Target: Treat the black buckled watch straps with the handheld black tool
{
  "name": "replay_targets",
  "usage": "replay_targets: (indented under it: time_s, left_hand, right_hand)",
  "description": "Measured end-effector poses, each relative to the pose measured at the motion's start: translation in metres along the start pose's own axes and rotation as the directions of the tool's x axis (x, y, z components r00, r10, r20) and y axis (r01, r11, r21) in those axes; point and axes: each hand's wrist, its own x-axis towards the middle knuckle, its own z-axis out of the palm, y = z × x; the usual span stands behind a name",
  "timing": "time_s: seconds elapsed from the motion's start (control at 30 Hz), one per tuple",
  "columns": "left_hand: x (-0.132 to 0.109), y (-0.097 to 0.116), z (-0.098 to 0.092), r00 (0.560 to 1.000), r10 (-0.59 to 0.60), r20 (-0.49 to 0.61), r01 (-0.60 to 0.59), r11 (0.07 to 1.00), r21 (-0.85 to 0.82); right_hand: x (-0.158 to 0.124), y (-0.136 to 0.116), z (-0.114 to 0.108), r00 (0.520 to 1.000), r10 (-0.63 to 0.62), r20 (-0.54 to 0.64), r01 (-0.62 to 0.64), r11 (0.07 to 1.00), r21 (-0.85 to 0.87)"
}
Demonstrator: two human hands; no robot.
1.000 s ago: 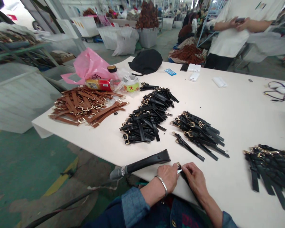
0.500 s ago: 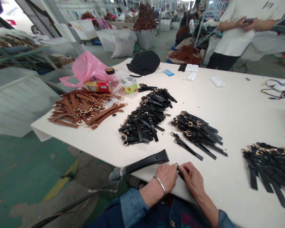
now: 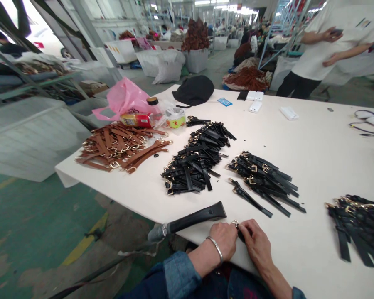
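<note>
You are holding a black strap (image 3: 240, 235) with a gold-coloured buckle (image 3: 235, 223) at the table's near edge, where your right hand (image 3: 256, 241) is pinching it between thumb and fingers; your left hand (image 3: 223, 241) is resting curled beside the buckle, its fingertips hidden, so what it is gripping cannot be told. Just beyond that hand a black nozzle (image 3: 198, 216) is lying aslant, standing between you and the large pile of black straps (image 3: 195, 164). Ahead of your right hand a loose strap (image 3: 254, 202) is lying beside a smaller bundle (image 3: 264, 182), while another bundle (image 3: 358, 222) is spreading over the white table (image 3: 318, 166) to your right. Farther left, brown straps (image 3: 118, 147) are lying before a pink bag (image 3: 127, 97), a bottle (image 3: 137, 120) and a clear bag (image 3: 175, 120) that is showing something yellow-green. A black cap (image 3: 193, 90) and white devices (image 3: 289, 113) are occupying the far side, near a person (image 3: 324, 54) who is holding a dark object. Beyond the table, a pale bin (image 3: 197, 61) is carrying a tall brown heap (image 3: 196, 35); the contents of the large bin (image 3: 28, 141) at left are not showing.
</note>
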Motion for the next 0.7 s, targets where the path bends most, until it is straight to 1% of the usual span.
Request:
replay_targets:
  time_s: [0.07,0.13,0.2,0.23,0.27,0.3,0.33,0.4,0.43,0.5,0.57,0.6,0.63,0.67,0.7]
  left_hand:
    - [-0.007,-0.001,-0.004,1.0,-0.008,-0.007,0.008,1.0,-0.006]
    - [-0.018,-0.005,-0.014,1.0,-0.009,-0.019,0.009,1.0,-0.012]
    - [-0.032,-0.017,-0.031,0.999,-0.007,-0.041,0.006,1.0,-0.02]
    - [-0.04,-0.027,-0.042,0.998,-0.007,-0.056,0.005,1.0,-0.022]
    - [-0.047,-0.039,-0.054,0.997,-0.014,-0.074,0.012,1.0,-0.025]
    - [-0.053,-0.055,-0.068,0.992,-0.067,-0.109,0.064,0.997,-0.034]
    - [-0.058,-0.073,-0.081,0.976,-0.131,-0.172,0.129,0.991,-0.022]
    - [-0.062,-0.117,-0.106,0.921,-0.274,-0.278,0.297,0.954,0.043]
    - [-0.062,-0.14,-0.118,0.881,-0.349,-0.318,0.39,0.918,0.075]
    - [-0.059,-0.185,-0.136,0.803,-0.471,-0.364,0.531,0.844,0.079]
    - [-0.052,-0.222,-0.148,0.72,-0.587,-0.369,0.633,0.774,0.004]
    - [-0.049,-0.237,-0.151,0.692,-0.616,-0.376,0.658,0.753,-0.021]
    - [-0.045,-0.248,-0.153,0.685,-0.621,-0.381,0.66,0.75,-0.036]
    - [-0.042,-0.257,-0.153,0.683,-0.621,-0.384,0.655,0.754,-0.053]
    - [-0.039,-0.263,-0.152,0.686,-0.614,-0.39,0.643,0.763,-0.069]
  right_hand:
    - [0.0,0.002,-0.005,0.999,0.005,-0.041,-0.003,0.999,0.05]
    - [-0.001,0.007,-0.014,0.994,0.052,-0.094,-0.045,0.996,0.078]
    - [-0.004,0.013,-0.025,0.983,0.122,-0.135,-0.113,0.991,0.072]
    - [-0.006,0.016,-0.031,0.978,0.15,-0.148,-0.142,0.988,0.06]
    - [-0.009,0.02,-0.036,0.973,0.169,-0.154,-0.164,0.985,0.043]
    - [-0.012,0.023,-0.041,0.972,0.178,-0.152,-0.177,0.984,0.021]
    - [-0.017,0.026,-0.045,0.973,0.18,-0.146,-0.182,0.983,-0.005]
    - [-0.028,0.032,-0.051,0.979,0.17,-0.113,-0.178,0.982,-0.069]
    - [-0.035,0.034,-0.052,0.983,0.16,-0.085,-0.169,0.98,-0.109]
    - [-0.051,0.038,-0.055,0.989,0.145,0.003,-0.142,0.967,-0.21]
    - [-0.066,0.04,-0.056,0.979,0.158,0.132,-0.109,0.941,-0.319]
    - [-0.072,0.039,-0.057,0.967,0.167,0.191,-0.091,0.93,-0.356]
    - [-0.077,0.037,-0.057,0.959,0.174,0.226,-0.079,0.923,-0.378]
    - [-0.081,0.034,-0.057,0.958,0.17,0.23,-0.072,0.921,-0.383]
    - [-0.082,0.031,-0.056,0.967,0.151,0.207,-0.063,0.924,-0.376]
